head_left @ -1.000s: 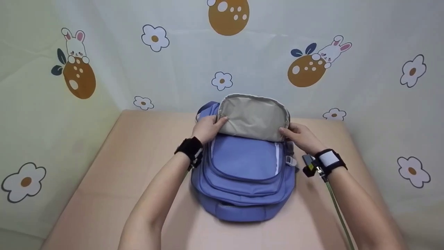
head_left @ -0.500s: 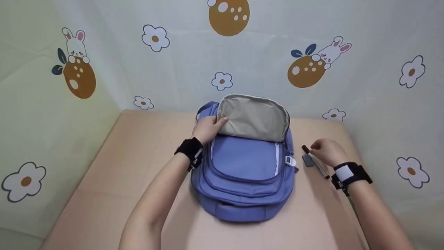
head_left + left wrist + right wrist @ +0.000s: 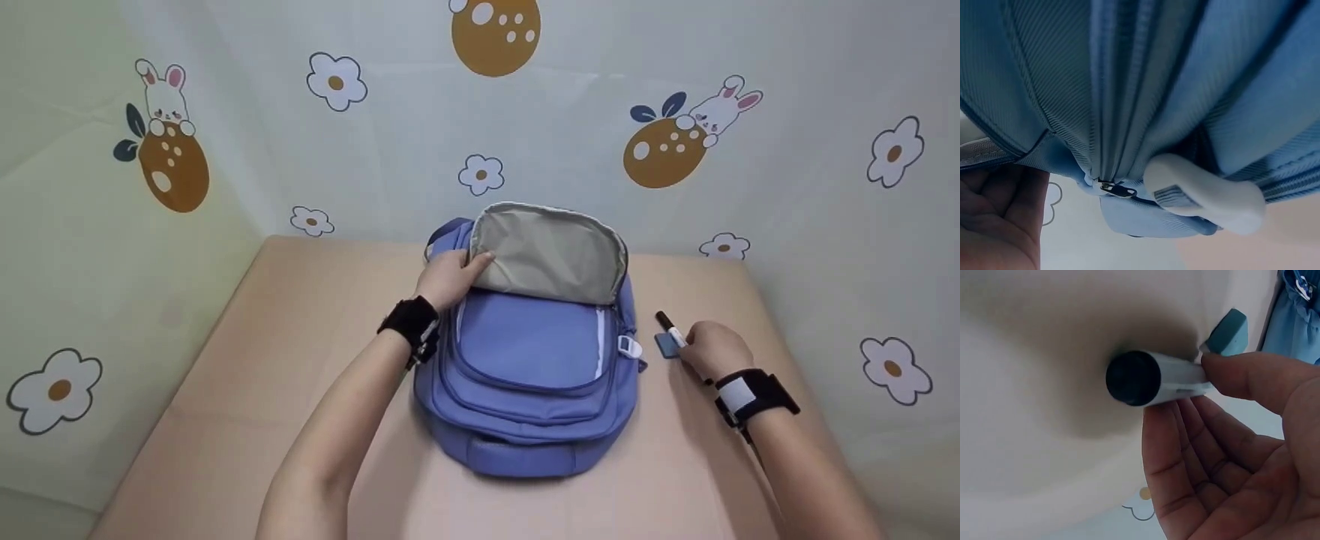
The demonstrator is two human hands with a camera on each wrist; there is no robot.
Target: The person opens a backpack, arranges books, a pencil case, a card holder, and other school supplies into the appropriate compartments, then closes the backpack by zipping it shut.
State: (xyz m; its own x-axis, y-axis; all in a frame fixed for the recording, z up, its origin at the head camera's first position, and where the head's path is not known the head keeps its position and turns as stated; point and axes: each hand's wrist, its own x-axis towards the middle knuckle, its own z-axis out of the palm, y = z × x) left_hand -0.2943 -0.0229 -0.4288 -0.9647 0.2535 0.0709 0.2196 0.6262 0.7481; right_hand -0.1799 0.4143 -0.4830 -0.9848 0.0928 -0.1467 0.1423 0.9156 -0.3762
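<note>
A blue backpack (image 3: 532, 341) lies on the table, its front pocket flap (image 3: 555, 255) folded up to show a grey lining. My left hand (image 3: 448, 279) holds the flap's left edge, thumb on the lining and the other fingers behind. In the left wrist view, that hand (image 3: 1002, 219) appears beside the bag's fabric and a zipper pull (image 3: 1118, 190). To the right of the bag, my right hand (image 3: 718, 351) pinches a white marker (image 3: 676, 335) with dark ends. The right wrist view shows the marker (image 3: 1176, 377) between thumb and fingers.
A small blue-grey block (image 3: 664, 346) lies between the bag and the right hand, close to the marker. A white buckle (image 3: 628, 347) sticks out from the bag's right side. Behind the table (image 3: 300, 360) hangs a patterned curtain (image 3: 405, 127).
My right hand has left the flap's right edge, moved right and down to the marker, and now pinches it. The left hand stays on the flap.
</note>
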